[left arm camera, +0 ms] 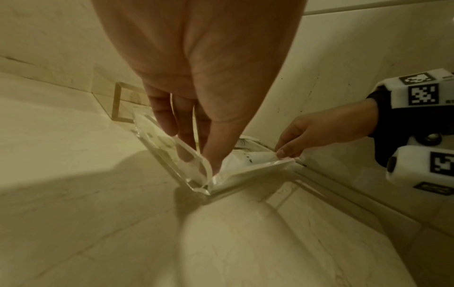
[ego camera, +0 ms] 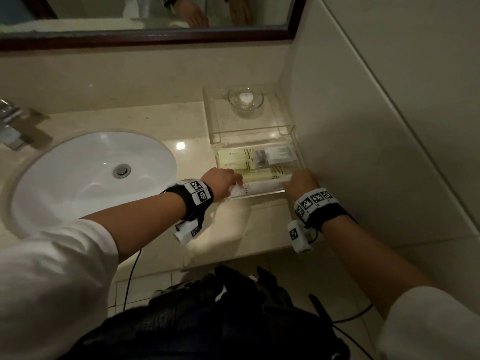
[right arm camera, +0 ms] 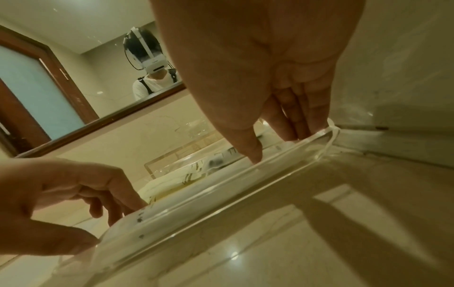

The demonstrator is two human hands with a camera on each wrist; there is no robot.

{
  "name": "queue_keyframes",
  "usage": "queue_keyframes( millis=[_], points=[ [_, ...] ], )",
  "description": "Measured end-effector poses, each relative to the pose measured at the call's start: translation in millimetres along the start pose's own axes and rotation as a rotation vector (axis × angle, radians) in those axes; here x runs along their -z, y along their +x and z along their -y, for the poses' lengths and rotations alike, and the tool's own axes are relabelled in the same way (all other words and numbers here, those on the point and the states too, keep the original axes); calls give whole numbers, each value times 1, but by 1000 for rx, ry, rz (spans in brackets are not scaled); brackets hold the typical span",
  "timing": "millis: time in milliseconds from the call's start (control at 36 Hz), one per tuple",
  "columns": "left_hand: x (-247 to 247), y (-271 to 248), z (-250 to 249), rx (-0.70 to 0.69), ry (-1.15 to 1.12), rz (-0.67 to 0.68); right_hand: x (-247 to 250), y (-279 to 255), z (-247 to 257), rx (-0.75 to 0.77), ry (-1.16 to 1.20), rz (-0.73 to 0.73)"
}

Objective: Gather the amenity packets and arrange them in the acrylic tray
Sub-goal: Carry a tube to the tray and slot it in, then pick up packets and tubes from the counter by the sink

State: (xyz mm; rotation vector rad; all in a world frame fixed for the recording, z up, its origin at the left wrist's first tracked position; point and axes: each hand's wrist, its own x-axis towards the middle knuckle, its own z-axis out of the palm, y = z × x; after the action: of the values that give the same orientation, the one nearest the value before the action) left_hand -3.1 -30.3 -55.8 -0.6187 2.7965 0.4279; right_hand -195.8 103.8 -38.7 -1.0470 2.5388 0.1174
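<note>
A clear acrylic tray (ego camera: 298, 152) stands on the counter against the right wall. Its lower tier holds yellow packets (ego camera: 233, 155), a grey packet (ego camera: 261, 158) and a pale packet (ego camera: 280, 153). A long white packet (ego camera: 262, 188) lies along the tray's front wall. My left hand (ego camera: 235, 181) pinches its left end, which curls up in the tray's corner (left arm camera: 196, 163). My right hand (ego camera: 291, 181) pinches the right end, thumb (right arm camera: 253, 153) pressing down inside the front wall (right arm camera: 245, 184). In the right wrist view, the left hand (right arm camera: 98, 219) sits at lower left on the white packet (right arm camera: 172, 213).
A glass bowl (ego camera: 245, 98) sits on the tray's upper tier. The white sink (ego camera: 91, 172) and faucet (ego camera: 10, 123) are to the left, a mirror (ego camera: 145, 16) behind. The tiled wall (ego camera: 363, 126) touches the tray's right side. The counter edge (ego camera: 233, 255) runs below my wrists.
</note>
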Motion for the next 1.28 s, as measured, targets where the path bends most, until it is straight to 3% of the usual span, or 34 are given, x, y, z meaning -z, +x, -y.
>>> queue_keyframes(
  millis=[194,528,944,1028,1111,1278],
  points=[
    [1,-1,-5,5,38,-5,-8,-3,1,-37,101,-26],
    [-2,-6,-3,11,-13,-38,-18,-4,2,-8,39,-111],
    [6,-12,1,-28,-35,64,-9,0,-2,-7,-24,-48],
    [6,-17,6,-72,-81,6,-7,-2,-2,10,-12,-95],
    [6,-23,12,-129,-62,-140,-5,-3,0,66,-15,-204],
    [7,-39,28,-8,-313,-243,6,-6,22,241,51,-334]
  ],
)
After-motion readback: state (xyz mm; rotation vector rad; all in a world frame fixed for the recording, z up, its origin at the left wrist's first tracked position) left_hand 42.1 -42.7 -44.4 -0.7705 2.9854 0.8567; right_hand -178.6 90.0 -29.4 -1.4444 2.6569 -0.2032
